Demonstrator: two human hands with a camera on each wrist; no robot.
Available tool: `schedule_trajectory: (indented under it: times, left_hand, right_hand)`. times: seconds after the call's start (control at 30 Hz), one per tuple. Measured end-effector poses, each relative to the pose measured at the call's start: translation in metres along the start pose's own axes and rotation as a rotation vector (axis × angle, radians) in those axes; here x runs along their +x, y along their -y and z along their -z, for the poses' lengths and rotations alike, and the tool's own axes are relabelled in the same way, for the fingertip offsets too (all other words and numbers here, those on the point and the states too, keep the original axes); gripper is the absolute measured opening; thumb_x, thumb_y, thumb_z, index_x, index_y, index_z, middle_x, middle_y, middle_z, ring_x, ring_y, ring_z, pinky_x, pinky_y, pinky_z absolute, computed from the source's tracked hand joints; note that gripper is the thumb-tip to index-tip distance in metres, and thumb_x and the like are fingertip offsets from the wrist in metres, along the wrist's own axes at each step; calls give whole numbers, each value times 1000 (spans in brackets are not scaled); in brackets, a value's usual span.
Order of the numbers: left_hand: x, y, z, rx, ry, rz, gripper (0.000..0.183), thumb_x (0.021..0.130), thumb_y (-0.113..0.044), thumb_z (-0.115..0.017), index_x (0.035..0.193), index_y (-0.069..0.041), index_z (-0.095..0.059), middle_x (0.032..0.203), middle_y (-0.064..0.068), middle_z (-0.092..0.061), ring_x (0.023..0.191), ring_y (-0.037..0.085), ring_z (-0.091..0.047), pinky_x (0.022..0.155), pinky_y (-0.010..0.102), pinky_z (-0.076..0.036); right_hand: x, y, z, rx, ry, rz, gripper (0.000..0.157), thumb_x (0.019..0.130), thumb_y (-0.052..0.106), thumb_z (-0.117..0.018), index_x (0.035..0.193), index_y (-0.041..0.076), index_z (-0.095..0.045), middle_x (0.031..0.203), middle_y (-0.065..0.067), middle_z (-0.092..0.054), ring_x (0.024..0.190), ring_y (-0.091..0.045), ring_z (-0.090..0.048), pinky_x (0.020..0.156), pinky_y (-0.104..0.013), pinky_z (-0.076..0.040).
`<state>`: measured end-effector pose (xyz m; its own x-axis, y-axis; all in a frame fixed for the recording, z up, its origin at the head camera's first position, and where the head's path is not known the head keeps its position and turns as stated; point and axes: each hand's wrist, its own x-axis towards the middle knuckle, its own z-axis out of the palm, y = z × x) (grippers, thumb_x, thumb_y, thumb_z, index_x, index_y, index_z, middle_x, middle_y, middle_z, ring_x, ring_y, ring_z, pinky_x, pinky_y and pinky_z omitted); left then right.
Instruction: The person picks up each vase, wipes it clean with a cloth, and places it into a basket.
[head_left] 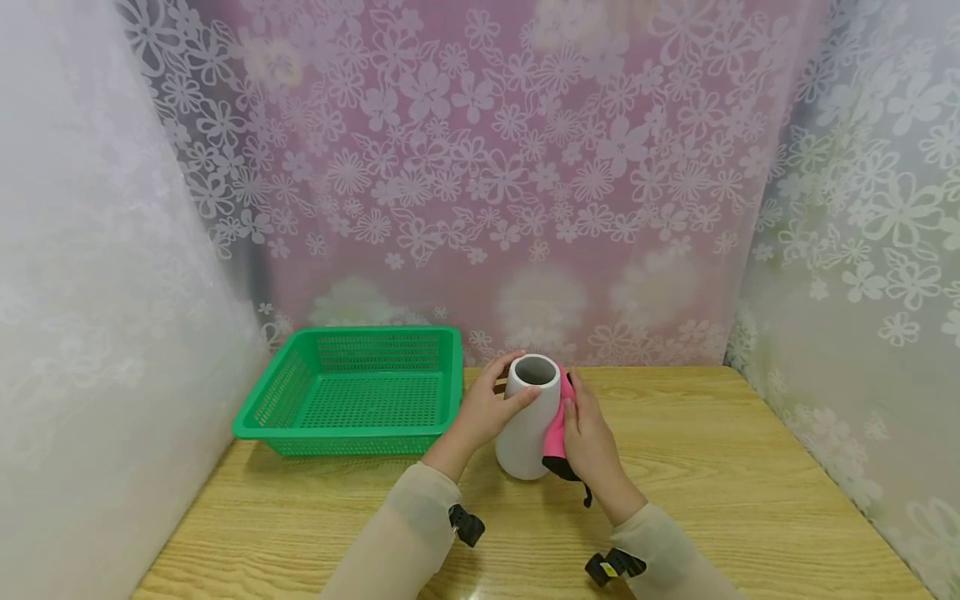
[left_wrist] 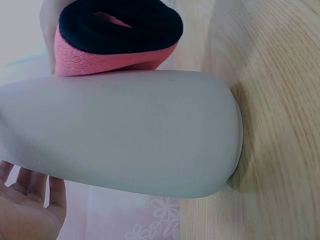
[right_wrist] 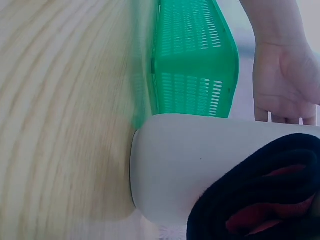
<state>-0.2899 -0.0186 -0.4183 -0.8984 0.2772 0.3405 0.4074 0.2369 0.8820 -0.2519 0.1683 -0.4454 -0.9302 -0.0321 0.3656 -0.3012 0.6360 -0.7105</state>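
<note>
A white vase (head_left: 525,437) with a round open mouth stands upright on the wooden table. My left hand (head_left: 486,408) grips it near the rim, thumb across the front and fingers behind; the left wrist view shows those fingers (left_wrist: 56,197) along its side. My right hand (head_left: 596,433) holds a folded pink plush cloth (head_left: 556,432) with black edges against the vase's right side. A short black strap hangs from the cloth's lower end. In the right wrist view the cloth's rolled black edge (right_wrist: 245,177) overlaps the vase (right_wrist: 172,160).
A green plastic basket (head_left: 258,432) with perforated walls stands on the table to the left of the vase. Flower-patterned curtains (head_left: 487,183) enclose the table (head_left: 712,483) at the back and both sides. Each wrist carries a small black camera.
</note>
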Motion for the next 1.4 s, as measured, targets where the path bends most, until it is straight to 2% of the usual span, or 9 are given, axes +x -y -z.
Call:
schedule_trajectory:
  times: [0.33,0.7,0.93,1.23,1.4]
  left_hand:
    - [-1,-1,0,-4,8,8,67,90,-48,-73,149,-30,-46,139,-1,-54,126,21,-54,104,44,-47]
    - [0,-4,2,-5,4,-1,67,90,-48,-72,149,-29,-47,139,-1,-54,126,20,-53,104,44,-46]
    - [-2,-4,1,-18,9,14,65,91,-44,-73,149,-30,-47,139,-1,-54,126,21,-54,104,44,-47]
    - [-1,-3,0,-15,9,9,66,91,-45,-73,149,-30,-47,140,-1,-54,127,20,-53,105,45,-46]
    - [-1,-3,0,-22,9,9,64,92,-38,-74,149,-28,-47,139,0,-54,126,21,-54,104,44,-46]
  right_hand:
    - [2,-11,-4,-28,99,-52,52,111,20,-32,156,-4,-23,156,-29,-31,144,-44,-30,115,-59,-25]
    - [5,-17,-7,-58,135,-87,52,110,19,-32,155,-6,-25,154,-30,-34,142,-45,-32,115,-59,-25]
    - [0,-29,-13,-103,231,-155,51,110,18,-33,154,-7,-26,153,-31,-35,142,-45,-33,115,-59,-26]
    - [1,-34,-15,-132,264,-159,52,108,17,-35,153,-9,-27,150,-33,-37,140,-47,-35,114,-60,-26]
    - [1,-35,-12,-118,286,-163,52,109,17,-35,153,-10,-26,151,-33,-36,140,-47,-34,115,-59,-25]
